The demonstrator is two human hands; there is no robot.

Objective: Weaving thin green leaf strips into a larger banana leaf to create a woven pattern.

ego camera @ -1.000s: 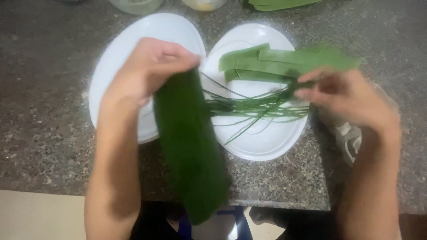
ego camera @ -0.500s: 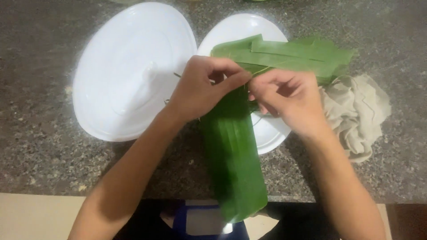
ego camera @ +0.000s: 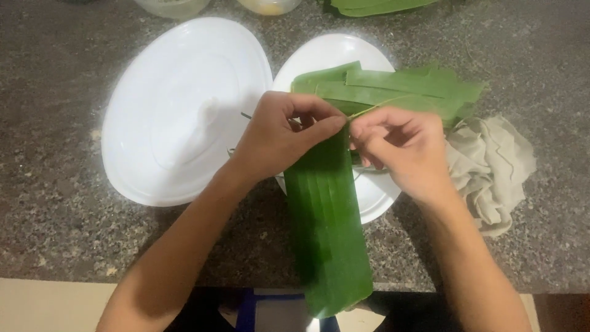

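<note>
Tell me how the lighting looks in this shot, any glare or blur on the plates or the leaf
Head view: light from above blows out the left white plate and the right white plate at their tops, hiding surface detail; the banana leaf strip is evenly lit, its ribs sharp; left hand and right hand show no motion blur; the frame's bottom edge falls into dark shadow.

Speckled grey stone counter (ego camera: 67, 233) (polished), pale floor (ego camera: 49, 304) below

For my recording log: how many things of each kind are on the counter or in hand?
White plates: 2
Leaf strip held by left hand and right hand: 1
Leaf strip pile on plate: 1
Crumpled cloth: 1
Total: 5
</note>
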